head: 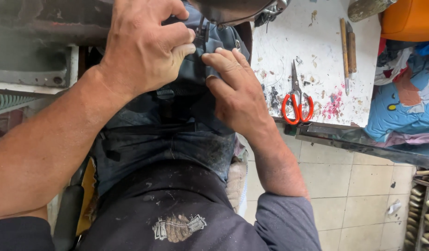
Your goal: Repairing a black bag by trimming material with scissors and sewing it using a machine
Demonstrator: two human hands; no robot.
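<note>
Both hands feeding a dark blue bag under a sewing machine needle.

The left hand (pixel 142 46) pinches the bag (pixel 186 93) beside the presser foot (pixel 203 32); the right hand (pixel 233 88) lies flat on it, fingertips close enough that the needle could catch them. Scissors (pixel 297 100) lie on the table (pixel 316 56).

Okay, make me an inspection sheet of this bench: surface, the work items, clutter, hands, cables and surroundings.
Surface: white worktable, stained with dark and pink marks.
Job's things: dark blue-grey bag held up under a sewing machine's presser foot.
Clutter: orange-handled scissors lying on the table; two wooden-handled tools side by side near the far edge.
Hands: left hand pinches the fabric at the foot; right hand presses flat on the bag beside it.
Cables: nothing seen.
Surroundings: tiled floor, colourful fabric pile on the right, shoe rack at lower right.
</note>
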